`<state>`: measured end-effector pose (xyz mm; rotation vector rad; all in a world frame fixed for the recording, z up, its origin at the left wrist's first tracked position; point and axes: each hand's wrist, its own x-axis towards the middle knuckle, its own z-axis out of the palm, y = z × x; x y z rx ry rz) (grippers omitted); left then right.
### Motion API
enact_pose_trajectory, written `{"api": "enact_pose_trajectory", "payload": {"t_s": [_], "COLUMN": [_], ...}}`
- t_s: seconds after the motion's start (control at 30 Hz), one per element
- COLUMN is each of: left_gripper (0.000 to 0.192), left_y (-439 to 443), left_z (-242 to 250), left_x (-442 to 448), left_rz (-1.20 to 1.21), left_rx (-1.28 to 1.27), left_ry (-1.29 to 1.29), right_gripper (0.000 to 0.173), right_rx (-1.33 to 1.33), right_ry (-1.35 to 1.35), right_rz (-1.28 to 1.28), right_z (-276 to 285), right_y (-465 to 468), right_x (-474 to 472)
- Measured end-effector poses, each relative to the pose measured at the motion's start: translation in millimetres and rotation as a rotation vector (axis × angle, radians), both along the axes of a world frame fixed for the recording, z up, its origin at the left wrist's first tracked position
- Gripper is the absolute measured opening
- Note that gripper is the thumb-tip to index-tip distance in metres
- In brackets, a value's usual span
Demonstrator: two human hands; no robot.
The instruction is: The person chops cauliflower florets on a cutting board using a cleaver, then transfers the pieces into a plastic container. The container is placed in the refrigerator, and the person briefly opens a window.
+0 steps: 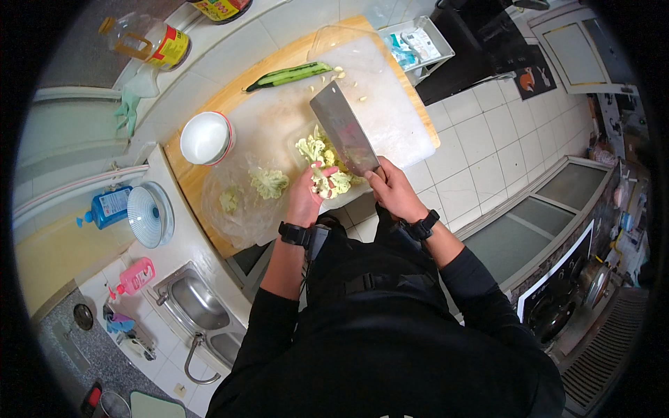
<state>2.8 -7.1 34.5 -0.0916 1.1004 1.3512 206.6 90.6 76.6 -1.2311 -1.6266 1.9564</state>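
Observation:
My right hand [396,192] grips the handle of a broad Chinese cleaver [345,128], its blade angled up and left over a clear plastic container [351,198]. Cauliflower florets [312,148] lie in the container, partly hidden by the blade. In my left hand [305,194] is a piece of cauliflower [338,184], held at the container's near side close to the cleaver's heel. Left of that hand, larger cauliflower chunks [269,183] rest on a thin clear plastic bag [225,214]. Beneath it all is a white cutting board [261,123].
Farther back are a split cucumber [287,76] and several garlic cloves [338,72]. White bowls [205,138] stand on the wooden board's [180,137] left part. A steel sink [198,300] is at the left, a stove [554,292] at the right, and a white bin [441,39] beyond the board.

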Motion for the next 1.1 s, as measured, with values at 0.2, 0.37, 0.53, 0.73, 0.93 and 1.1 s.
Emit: {"api": "enact_pose_trajectory", "payload": {"t_s": [0.2,0.37,0.53,0.73,0.93,1.1], "left_gripper": [0.036,0.04,0.046,0.04,0.033,0.029], "left_y": [0.8,8.4,15.5,12.6,13.1,8.9], "left_z": [3.9,4.5,13.9,24.9,22.6,11.7], "left_x": [4.9,6.2,11.8,3.5,3.0,-6.9], "left_rz": [-0.051,-0.252,-0.103,-0.054,0.059,0.052], "left_rx": [0.056,-0.037,-0.174,-0.036,0.048,0.069], "left_ry": [0.222,0.523,0.325,-0.012,-0.244,-0.44], "right_gripper": [0.012,0.014,0.024,0.029,0.03,0.031], "right_rx": [-0.076,-0.132,-0.167,-0.198,-0.142,-0.095], "right_ry": [0.01,-0.05,-0.012,0.007,-0.008,-0.038], "right_rz": [-0.056,-0.084,-0.145,-0.152,-0.134,-0.089], "right_z": [4.8,16.0,19.9,19.8,23.0,28.3], "right_y": [-11.4,-16.5,-17.4,-17.3,-23.9,-26.0], "right_x": [15.6,24.5,30.9,37.0,40.2,41.9]}}
